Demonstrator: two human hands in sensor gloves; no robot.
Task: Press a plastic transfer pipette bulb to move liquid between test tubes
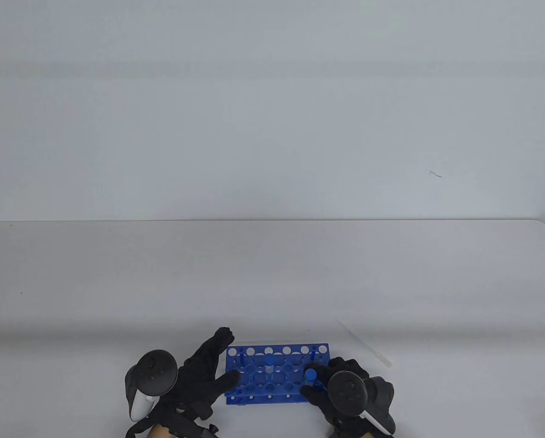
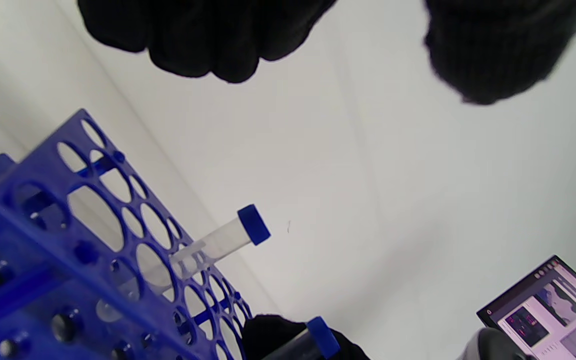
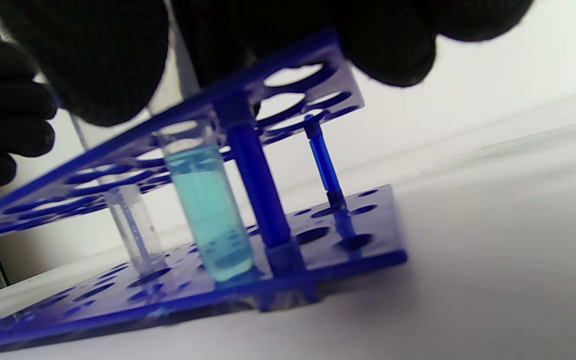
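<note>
Right hand [image 1: 340, 392] grips capped tube of blue-green liquid [image 3: 208, 215] in blue rack [image 1: 277, 397]; left hand [image 1: 199, 378] spread, steadying rack. Transfer pipette [image 1: 365, 344] — light, soft, likely best pinched at bulb — lies on table [image 1: 272, 283] beside rack.

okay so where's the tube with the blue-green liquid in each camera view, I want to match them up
Table view: only the blue cap shows, at the rack's right end, under the right hand.
Left wrist view: bottom edge, capped tube against the right glove; liquid not visible.
Right wrist view: centre-left, tube with blue-green liquid standing in the rack.
Shared landmark: the blue rack, with the clear tube beside.
</note>
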